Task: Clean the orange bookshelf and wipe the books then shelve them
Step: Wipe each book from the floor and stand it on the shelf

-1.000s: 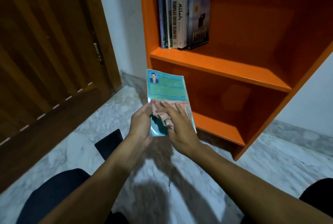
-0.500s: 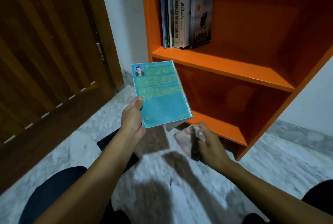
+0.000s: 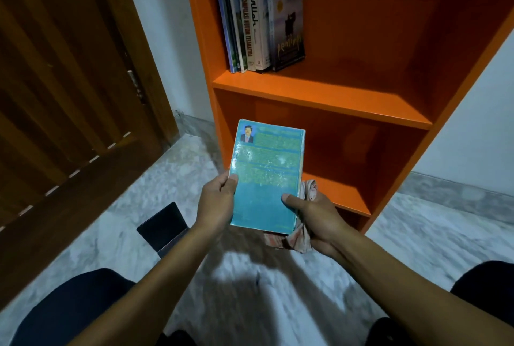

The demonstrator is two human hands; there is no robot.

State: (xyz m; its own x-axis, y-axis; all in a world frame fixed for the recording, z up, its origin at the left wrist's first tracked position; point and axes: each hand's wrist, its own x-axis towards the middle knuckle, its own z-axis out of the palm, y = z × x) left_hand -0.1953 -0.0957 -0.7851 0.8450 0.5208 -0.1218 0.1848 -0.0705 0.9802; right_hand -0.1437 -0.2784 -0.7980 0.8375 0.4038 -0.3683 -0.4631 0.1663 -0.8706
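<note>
Teal book (image 3: 267, 176) held at frame centre, back cover up, not yet shelved: left hand (image 3: 217, 201) grips its 9 o'clock edge, right hand (image 3: 314, 215) pinches the 3 o'clock edge, thumb on the cover, cloth (image 3: 300, 237) bunched beneath. At 12 o'clock, several books (image 3: 258, 17) already stand on the orange bookshelf (image 3: 333, 95); lower shelf bare. A dark book (image 3: 162, 224) lies on the floor at 8 o'clock, likely pending.

Home interior, corner of a room w/ bookshelf

Slatted wood door (image 3: 69, 89) w/ hinge, plain white walls (image 3: 167, 34), grey-white marble floor (image 3: 167, 187) w/ matching skirting; orange bookshelf (image 3: 328, 95) stands vs the wall, a few upright books (image 3: 258, 17) on its upper shelf. Domestic finishes, no office/shop fittings visible.
</note>
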